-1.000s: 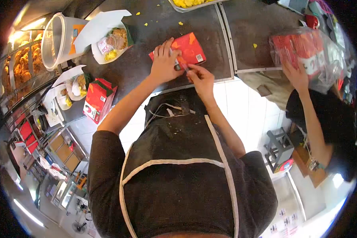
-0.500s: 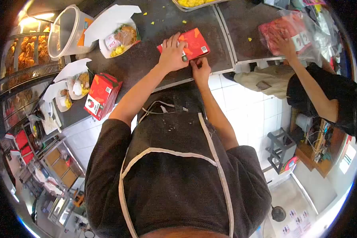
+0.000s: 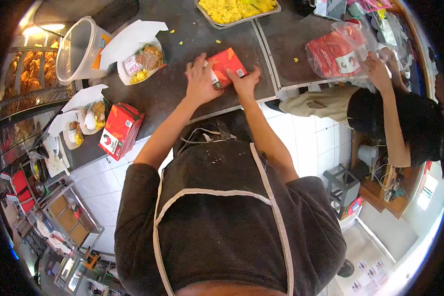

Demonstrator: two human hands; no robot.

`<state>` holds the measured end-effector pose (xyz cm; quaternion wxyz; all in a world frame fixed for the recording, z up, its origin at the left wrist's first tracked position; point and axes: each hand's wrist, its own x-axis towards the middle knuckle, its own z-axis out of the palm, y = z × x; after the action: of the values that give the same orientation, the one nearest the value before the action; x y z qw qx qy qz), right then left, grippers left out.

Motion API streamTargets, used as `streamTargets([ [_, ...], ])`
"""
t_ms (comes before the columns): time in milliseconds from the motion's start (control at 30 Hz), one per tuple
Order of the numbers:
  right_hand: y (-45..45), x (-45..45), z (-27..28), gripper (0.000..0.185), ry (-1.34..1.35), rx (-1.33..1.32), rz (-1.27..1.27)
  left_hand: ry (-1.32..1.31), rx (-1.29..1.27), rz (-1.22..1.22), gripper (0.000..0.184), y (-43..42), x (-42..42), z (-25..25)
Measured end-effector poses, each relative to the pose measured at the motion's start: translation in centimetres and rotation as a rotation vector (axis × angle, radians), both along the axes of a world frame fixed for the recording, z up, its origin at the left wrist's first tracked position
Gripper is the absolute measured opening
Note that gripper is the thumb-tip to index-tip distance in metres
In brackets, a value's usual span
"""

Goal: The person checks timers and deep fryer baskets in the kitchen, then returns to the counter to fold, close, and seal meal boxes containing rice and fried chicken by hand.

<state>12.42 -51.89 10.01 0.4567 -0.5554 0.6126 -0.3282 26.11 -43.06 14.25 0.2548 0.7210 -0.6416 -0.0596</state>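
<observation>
A closed red cardboard food box [image 3: 226,64] lies on the dark counter in front of me, between my two hands. My left hand [image 3: 200,81] grips its left end, fingers spread up along the side. At the opposite end, my right hand [image 3: 245,83] holds the box with the thumb resting on the top panel. The undersides of the fingers are partly hidden. Left of them stands an open white-lidded box [image 3: 142,63] with yellow food, fried chicken and a wrapped rice pack inside.
Several stacked red boxes [image 3: 121,130] stand at the counter's left edge, beside smaller open food boxes [image 3: 91,118]. A clear plastic tub [image 3: 76,54] is farther back. A metal tray [image 3: 276,9] holds yellow food. At right, a co-worker's hand [image 3: 378,71] is near a plastic bag of red cartons [image 3: 325,52].
My left hand has slid from the box's top to its left end. My right hand has moved from the front edge to the right end. The co-worker's hand has left the bag's top.
</observation>
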Motion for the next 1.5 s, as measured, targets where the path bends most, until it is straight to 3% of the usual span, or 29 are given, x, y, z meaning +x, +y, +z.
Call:
streamTargets([
  [67,-1.0,-1.4,0.6,0.106,-0.039,-0.035,0.010,0.021,0.121,0.364,0.103,1.6,-0.8,1.8],
  [133,-1.0,-3.1,1.6,0.095,-0.252,0.118,0.067,0.128,0.073,0.300,0.105,3.0,0.1,-0.7],
  [167,-1.2,-3.5,2.1,0.086,-0.196,0.168,0.166,0.242,0.020,0.250,0.107,2.9,0.0,-1.7],
  [267,-3.0,-3.8,-0.4,0.082,-0.320,0.182,0.109,0.239,0.032,0.213,0.105,-0.4,-1.5,-1.5],
  [300,-3.9,-4.3,-0.7,0.080,-0.344,0.079,0.040,0.215,0.025,0.200,0.103,-2.3,-2.3,-1.3],
  [400,-7.0,-7.8,0.6,0.071,-0.389,0.119,-0.260,0.240,-0.043,0.174,0.099,-9.9,-5.3,-1.4],
  [533,-8.5,-14.8,2.8,0.061,-0.370,0.164,-0.303,0.185,-0.035,0.122,0.096,-21.5,-9.3,-2.4],
  [700,-8.7,-17.8,3.0,0.053,-0.456,0.201,-0.377,0.170,-0.024,0.132,0.111,-29.1,-14.1,-1.1],
  [800,-8.1,-15.9,2.2,0.040,-0.545,0.244,-0.243,0.442,-0.050,0.127,0.110,-25.6,-14.0,2.2],
  [867,-8.0,-12.2,2.0,0.030,-0.455,0.338,-0.063,0.459,-0.161,0.157,0.102,-20.8,-11.0,2.0],
  [900,-7.5,-8.9,2.4,0.027,-0.426,0.361,0.105,0.493,-0.287,0.266,0.090,-17.9,-8.6,1.6],
  [1000,-6.0,0.6,2.8,0.025,-0.303,0.362,0.602,0.132,-0.467,0.789,0.063,-9.0,2.3,0.6],
  [1033,-5.3,4.2,-0.4,0.025,-0.259,0.183,0.824,0.056,-0.502,0.976,0.059,-6.0,6.0,1.1],
  [1067,-3.9,8.6,-1.3,0.030,-0.358,0.201,0.896,0.081,-0.391,0.997,0.061,-2.0,10.4,0.8],
  [1100,-2.7,12.6,-0.2,0.035,-0.219,-0.093,0.985,0.026,-0.545,1.227,0.056,-0.2,12.7,0.8],
  [1133,-1.8,17.0,0.5,0.049,-0.033,-0.385,0.972,0.023,-0.569,1.253,0.054,2.9,16.7,-1.3],
  [1167,-0.3,20.6,-0.5,0.044,0.028,-0.481,0.822,0.054,-0.448,1.290,0.049,5.4,19.7,-3.3],
  [1200,-0.4,22.4,-0.8,0.044,0.029,-0.499,0.829,0.090,-0.329,1.315,0.045,6.9,21.7,-4.4],
  [1233,-0.6,23.9,-0.9,0.041,0.167,-0.342,0.953,0.096,-0.350,1.318,0.045,7.8,22.3,-4.4],
  [1267,-0.7,25.0,-0.7,0.039,0.307,-0.178,1.061,0.278,-0.098,1.349,0.041,8.7,22.5,-4.1],
  [1300,-0.7,24.9,0.2,0.039,0.312,-0.193,1.053,0.461,0.163,1.350,0.037,9.2,22.3,-4.2],
  [1367,-1.0,22.1,1.4,0.029,0.363,-0.186,1.021,0.428,0.068,1.338,0.028,8.9,19.3,-5.8],
  [1400,-2.0,20.2,0.1,0.031,0.346,-0.247,1.029,0.519,0.065,1.278,0.029,8.7,16.8,-4.8],
  [1433,-3.1,17.6,-1.5,0.033,0.331,-0.302,1.037,0.430,0.065,1.197,0.029,9.2,14.5,-5.4],
  [1467,-4.1,14.5,-0.7,0.033,0.305,-0.222,1.056,0.582,0.068,1.154,0.034,10.0,12.7,-6.7],
  [1500,-4.7,11.8,0.7,0.033,0.280,-0.138,1.069,0.524,-0.062,1.177,0.041,11.0,10.5,-7.2],
])
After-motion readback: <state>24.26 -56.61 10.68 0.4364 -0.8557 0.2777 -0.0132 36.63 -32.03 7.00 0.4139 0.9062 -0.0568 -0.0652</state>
